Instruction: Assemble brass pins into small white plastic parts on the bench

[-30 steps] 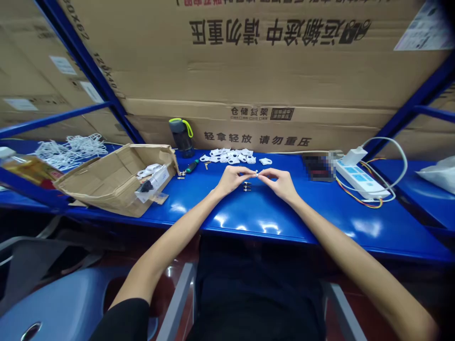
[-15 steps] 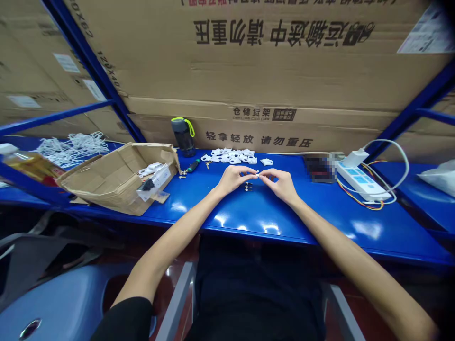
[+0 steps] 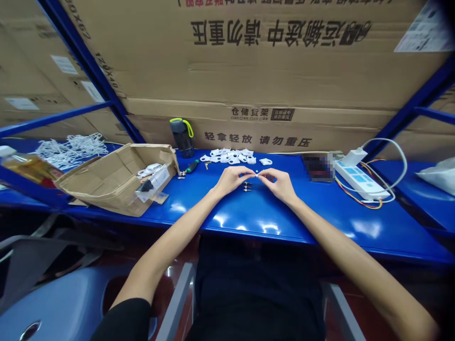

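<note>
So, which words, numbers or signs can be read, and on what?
"运输途中 请勿重压", upside down on the cardboard panel
"仓储货架", same panel
"轻拿轻放 请勿重压", same panel
"120X40", panel's left edge
Too small, blurred or cut: top line, boxed text, upper-left number, symbol, white labels.

— Far side?
— Dark bottle point(image 3: 182, 138), lime strap point(image 3: 188, 128), upright before printed cardboard point(image 3: 249, 76).
— Right?
— White power strip point(image 3: 368, 183), white adapter point(image 3: 356, 156) plugged in.
— Near left?
— Blue stool point(image 3: 60, 296), cut off by view.

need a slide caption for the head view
Left hand and right hand pinch a tiny white part over a blue table.
</note>
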A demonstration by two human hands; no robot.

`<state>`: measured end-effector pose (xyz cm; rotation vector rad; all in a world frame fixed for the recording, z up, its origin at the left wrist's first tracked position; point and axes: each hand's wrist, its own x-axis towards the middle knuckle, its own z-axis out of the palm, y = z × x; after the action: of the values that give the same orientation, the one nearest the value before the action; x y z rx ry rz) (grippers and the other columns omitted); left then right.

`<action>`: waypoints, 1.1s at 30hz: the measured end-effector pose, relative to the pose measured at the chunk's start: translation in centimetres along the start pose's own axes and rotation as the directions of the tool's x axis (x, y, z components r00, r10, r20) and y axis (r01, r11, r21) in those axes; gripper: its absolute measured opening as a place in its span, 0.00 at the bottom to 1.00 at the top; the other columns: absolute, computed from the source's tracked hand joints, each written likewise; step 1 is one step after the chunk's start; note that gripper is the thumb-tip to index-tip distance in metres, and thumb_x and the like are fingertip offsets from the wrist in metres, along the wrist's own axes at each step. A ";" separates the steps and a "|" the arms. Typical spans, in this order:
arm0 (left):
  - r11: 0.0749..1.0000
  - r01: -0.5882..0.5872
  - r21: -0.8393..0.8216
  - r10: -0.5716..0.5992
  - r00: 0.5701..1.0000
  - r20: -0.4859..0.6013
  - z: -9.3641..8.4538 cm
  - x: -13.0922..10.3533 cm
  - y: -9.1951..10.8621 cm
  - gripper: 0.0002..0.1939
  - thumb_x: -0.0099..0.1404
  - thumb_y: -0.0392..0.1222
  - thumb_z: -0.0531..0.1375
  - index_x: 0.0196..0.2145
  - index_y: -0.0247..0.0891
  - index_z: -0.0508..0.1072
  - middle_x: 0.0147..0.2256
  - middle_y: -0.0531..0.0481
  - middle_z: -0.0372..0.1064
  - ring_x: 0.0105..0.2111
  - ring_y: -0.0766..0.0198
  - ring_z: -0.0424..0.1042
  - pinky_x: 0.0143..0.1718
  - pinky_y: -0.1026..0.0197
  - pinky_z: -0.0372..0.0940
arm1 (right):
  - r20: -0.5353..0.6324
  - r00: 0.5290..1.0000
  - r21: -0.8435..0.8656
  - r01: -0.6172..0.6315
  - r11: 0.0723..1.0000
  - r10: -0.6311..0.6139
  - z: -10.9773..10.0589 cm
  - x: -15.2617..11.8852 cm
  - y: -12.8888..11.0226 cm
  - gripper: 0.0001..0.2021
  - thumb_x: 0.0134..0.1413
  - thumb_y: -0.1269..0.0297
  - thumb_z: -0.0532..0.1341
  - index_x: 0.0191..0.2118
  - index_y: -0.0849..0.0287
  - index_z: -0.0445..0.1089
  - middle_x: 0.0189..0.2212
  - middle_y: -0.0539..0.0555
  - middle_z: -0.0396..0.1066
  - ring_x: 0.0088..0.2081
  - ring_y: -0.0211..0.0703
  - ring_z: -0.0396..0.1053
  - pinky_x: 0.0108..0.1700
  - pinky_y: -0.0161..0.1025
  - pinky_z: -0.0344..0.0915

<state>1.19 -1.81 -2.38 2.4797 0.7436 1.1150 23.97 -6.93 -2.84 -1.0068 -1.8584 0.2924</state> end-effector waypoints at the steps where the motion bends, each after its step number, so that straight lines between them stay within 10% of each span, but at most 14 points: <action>1: 1.000 -0.007 0.016 0.007 1.000 0.004 0.0 0.0 0.0 0.15 0.76 0.52 0.60 0.46 0.42 0.84 0.45 0.49 0.83 0.43 0.60 0.81 0.43 0.61 0.71 | -0.006 1.000 -0.004 0.004 1.000 -0.004 0.0 0.0 0.1 0.14 0.67 0.51 0.63 0.40 0.54 0.80 0.39 0.54 0.82 0.34 0.46 0.75 0.36 0.43 0.70; 33: 0.993 -0.003 0.118 -0.010 0.994 0.107 -0.7 0.3 -0.7 0.13 0.75 0.49 0.61 0.45 0.41 0.82 0.46 0.48 0.81 0.47 0.57 0.75 0.52 0.55 0.66 | 0.049 0.997 -0.079 -0.049 0.996 0.052 0.7 0.1 1.4 0.13 0.67 0.53 0.62 0.40 0.54 0.80 0.40 0.55 0.82 0.36 0.48 0.76 0.43 0.44 0.70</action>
<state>0.58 -1.01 -2.06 2.6115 0.8036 0.9533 24.14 -5.81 -3.94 -1.1100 -1.9045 0.2796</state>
